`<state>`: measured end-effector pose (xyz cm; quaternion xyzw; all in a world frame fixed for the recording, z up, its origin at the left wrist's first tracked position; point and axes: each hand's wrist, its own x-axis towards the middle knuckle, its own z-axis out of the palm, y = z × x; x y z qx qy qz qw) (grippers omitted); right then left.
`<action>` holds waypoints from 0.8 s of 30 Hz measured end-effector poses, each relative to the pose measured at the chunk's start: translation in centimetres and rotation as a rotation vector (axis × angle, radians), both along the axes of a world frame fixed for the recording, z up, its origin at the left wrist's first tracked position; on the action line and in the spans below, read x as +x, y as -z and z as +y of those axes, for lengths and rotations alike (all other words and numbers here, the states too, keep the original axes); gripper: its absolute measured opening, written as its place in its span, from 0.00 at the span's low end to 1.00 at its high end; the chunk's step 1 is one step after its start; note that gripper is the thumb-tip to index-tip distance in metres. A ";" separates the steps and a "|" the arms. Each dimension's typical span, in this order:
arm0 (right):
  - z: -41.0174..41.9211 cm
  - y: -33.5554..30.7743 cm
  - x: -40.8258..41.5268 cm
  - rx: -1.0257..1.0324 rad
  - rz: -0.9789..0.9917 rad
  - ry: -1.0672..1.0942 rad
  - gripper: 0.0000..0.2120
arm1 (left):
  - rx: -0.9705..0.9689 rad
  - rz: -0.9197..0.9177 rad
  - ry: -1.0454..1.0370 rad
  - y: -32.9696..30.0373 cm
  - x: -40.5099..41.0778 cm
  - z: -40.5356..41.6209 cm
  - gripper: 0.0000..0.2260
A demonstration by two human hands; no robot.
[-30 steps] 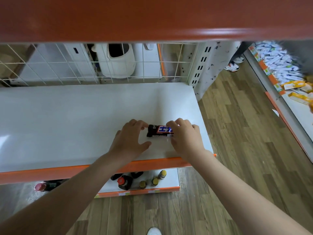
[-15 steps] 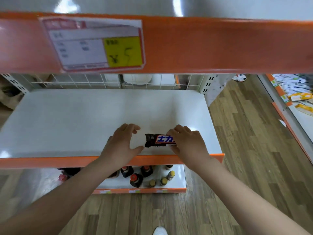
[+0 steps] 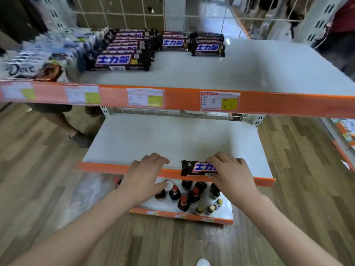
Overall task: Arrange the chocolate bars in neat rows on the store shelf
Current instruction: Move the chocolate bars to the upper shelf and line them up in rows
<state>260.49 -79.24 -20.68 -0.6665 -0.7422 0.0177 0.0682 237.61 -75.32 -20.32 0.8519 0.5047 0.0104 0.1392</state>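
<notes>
One dark chocolate bar (image 3: 197,168), blue-lettered, gripped by right hand (image 3: 231,172); left hand (image 3: 147,173) released.

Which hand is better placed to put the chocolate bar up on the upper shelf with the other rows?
The right hand: it already grips the chocolate bar. The left hand holds nothing and lies apart from the bar.

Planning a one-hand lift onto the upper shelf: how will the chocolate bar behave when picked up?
The chocolate bar, pinched by the right hand, stays straight: likely stiff and light. Its glossy wrapper may slip. Being flat, it shouldn't roll.
</notes>
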 end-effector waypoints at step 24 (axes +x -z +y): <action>-2.9 -14.6 -12.0 0.258 -0.004 -0.126 0.17 | 0.118 -0.192 -0.118 -14.2 -11.2 -4.5 0.24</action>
